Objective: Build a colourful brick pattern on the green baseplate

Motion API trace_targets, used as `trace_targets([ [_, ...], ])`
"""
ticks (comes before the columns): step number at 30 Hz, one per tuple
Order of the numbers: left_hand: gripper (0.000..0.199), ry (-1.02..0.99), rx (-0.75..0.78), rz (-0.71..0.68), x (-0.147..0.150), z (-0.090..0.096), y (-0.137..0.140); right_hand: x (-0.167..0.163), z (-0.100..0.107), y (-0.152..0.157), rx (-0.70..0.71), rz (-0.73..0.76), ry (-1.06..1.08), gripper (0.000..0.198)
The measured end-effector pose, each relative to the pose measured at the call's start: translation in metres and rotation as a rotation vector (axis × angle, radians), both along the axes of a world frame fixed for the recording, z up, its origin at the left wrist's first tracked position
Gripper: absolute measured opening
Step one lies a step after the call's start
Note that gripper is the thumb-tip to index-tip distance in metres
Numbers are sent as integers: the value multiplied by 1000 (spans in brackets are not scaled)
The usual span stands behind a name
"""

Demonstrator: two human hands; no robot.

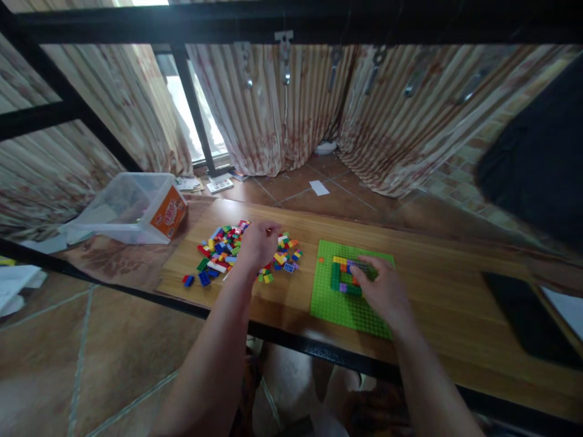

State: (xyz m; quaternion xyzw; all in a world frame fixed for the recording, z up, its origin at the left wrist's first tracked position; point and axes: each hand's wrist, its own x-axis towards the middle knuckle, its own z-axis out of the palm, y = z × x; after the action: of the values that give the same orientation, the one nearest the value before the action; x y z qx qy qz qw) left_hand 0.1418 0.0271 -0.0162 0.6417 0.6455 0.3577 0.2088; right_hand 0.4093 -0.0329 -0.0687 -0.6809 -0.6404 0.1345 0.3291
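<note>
My left hand (259, 244) is over a loose pile of small coloured toy bricks (223, 247), its fingers bent together; whatever is in them is hidden. On the table to the right lies a green studded baseplate (325, 297). A low built block of bricks (336, 278), green at the side with yellow, orange and purple pieces, sits on it. My right hand (382, 290) reaches over this block from the right, thumb and forefinger closed around a bluish-purple toy brick (350, 266) at its top. The hand covers the block's right side. One orange brick (321, 260) sits apart at the plate's left.
A clear plastic bin (113, 230) with an orange label stands left of the wooden table (437, 291). A dark flat panel (528, 315) lies at the right end. A black metal bar (291, 24) crosses above, and a dark rail edges the table's front.
</note>
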Motion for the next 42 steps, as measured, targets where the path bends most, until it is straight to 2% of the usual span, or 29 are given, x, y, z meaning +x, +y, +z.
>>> trace_targets([
  [2,26,-33,-1,61,-18,1,2,-3,-3,0,5,25,-34,45],
  [4,27,-35,2,47,-32,3,2,-4,-6,0,7,29,-57,44],
  [9,27,178,-41,-283,-43,5,-9,-7,-8,4,2,14,-109,42],
  [14,35,308,-126,-418,-34,4,-14,-15,-7,5,18,38,-112,39],
  [22,43,413,-156,-474,-22,2,-17,-25,-1,6,23,-5,-27,41],
  [28,33,510,-191,-405,-8,-4,-17,-26,4,5,42,-35,10,41],
  [32,34,403,-194,-397,-10,-3,-16,-26,8,5,83,-52,51,39],
  [35,28,212,-163,-442,-12,0,-16,-33,14,2,128,-28,168,33],
  [38,22,-79,-174,-572,-7,4,-18,-47,22,-5,120,57,392,29],
  [40,23,-270,-211,-665,0,7,-21,-57,24,-8,48,136,593,29],
  [42,23,-416,-256,-702,7,10,-24,-66,25,-9,-17,209,797,30],
])
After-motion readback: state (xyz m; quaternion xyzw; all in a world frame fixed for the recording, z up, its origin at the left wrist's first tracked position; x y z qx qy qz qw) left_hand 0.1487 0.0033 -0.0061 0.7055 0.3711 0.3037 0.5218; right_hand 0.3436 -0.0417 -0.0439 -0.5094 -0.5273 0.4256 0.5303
